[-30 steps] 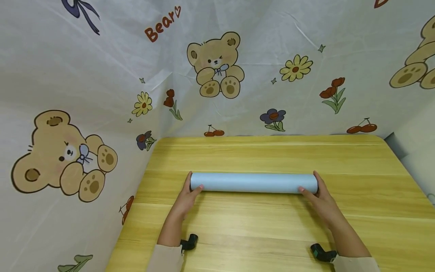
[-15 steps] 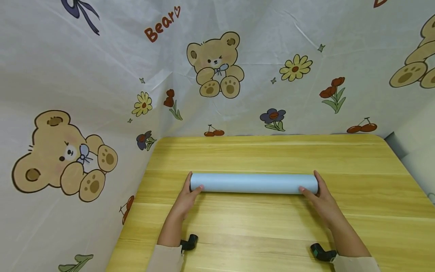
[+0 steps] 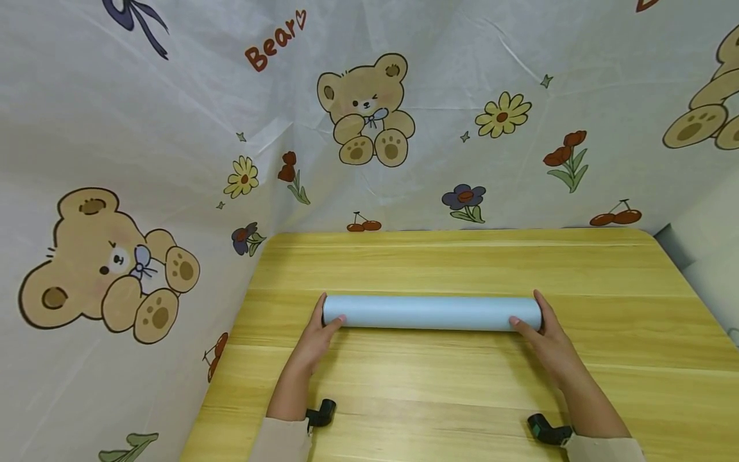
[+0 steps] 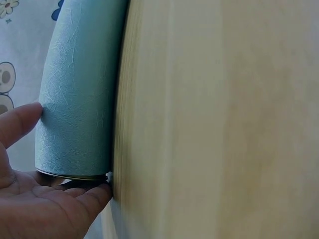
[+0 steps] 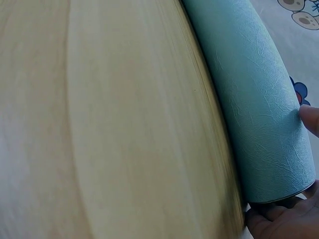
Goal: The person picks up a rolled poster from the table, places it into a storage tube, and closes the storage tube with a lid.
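A light blue rolled mat (image 3: 430, 312) with a creased, leather-like surface lies crosswise above the wooden table. My left hand (image 3: 314, 333) grips its left end, thumb on the near side and fingers at the end. At the other end, my right hand (image 3: 545, 340) holds it the same way. In the left wrist view the mat (image 4: 79, 99) shows its end rim, with fingers of the left hand (image 4: 42, 199) against it. The right wrist view has the mat (image 5: 259, 109) held between thumb and fingers of the right hand (image 5: 289, 214). The mat's far underside is hidden.
The wooden table (image 3: 427, 378) has rounded far corners. A white cloth (image 3: 427, 38) printed with bears and flowers hangs behind it and along the left side. Black wrist-camera mounts (image 3: 322, 412) stick out beside both sleeves.
The rolled mat has shifted very slightly toward the person. Both hands keep the same hold on its ends.
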Demonstrator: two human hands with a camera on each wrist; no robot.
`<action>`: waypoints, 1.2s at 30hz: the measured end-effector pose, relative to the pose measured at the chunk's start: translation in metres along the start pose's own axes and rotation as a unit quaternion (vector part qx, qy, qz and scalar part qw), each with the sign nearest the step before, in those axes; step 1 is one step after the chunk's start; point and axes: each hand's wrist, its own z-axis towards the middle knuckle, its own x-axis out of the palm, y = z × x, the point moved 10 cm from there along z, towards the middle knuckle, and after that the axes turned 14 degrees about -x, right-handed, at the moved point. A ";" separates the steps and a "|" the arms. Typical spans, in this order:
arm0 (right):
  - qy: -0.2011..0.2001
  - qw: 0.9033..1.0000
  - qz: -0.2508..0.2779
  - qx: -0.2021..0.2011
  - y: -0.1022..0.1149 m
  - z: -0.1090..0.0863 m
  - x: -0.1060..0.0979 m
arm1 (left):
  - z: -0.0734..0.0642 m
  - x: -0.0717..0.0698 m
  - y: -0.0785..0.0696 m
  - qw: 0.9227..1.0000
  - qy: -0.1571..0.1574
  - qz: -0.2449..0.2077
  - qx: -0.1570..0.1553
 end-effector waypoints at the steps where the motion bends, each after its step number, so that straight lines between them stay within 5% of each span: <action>1: -0.001 1.000 0.002 -0.001 0.000 0.000 0.000 | -0.001 0.000 0.000 1.000 0.002 -0.002 0.000; 28: -0.003 1.000 0.005 0.004 0.005 0.000 -0.001 | -0.004 -0.006 -0.003 1.000 0.010 -0.005 -0.004; 36: -0.015 0.999 -0.033 -0.011 0.016 -0.002 -0.019 | -0.014 -0.020 -0.014 1.000 -0.024 0.010 0.015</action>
